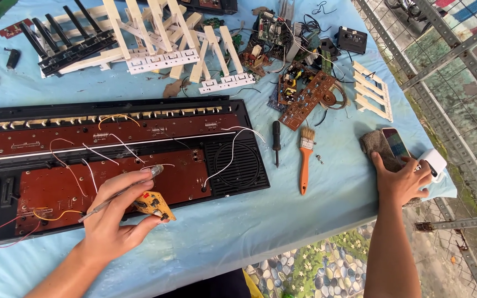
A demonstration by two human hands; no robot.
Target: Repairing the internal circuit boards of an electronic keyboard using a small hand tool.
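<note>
Yellow board [153, 205] and tool [118, 195] are sharing your gripping left hand [111, 218], freeing your right hand [401, 179], which is closing around the phone [396, 145].

Bright, even daylight fills the view, soft enough that shadows stay short and faint. The pale blue cloth over the counter [316, 204] reads slightly washed out near the top. A thin white glare runs along the glossy strip of the opened black keyboard casing [111, 148]. Focus is sharp throughout; straight edges bow mildly toward the corners.
</note>
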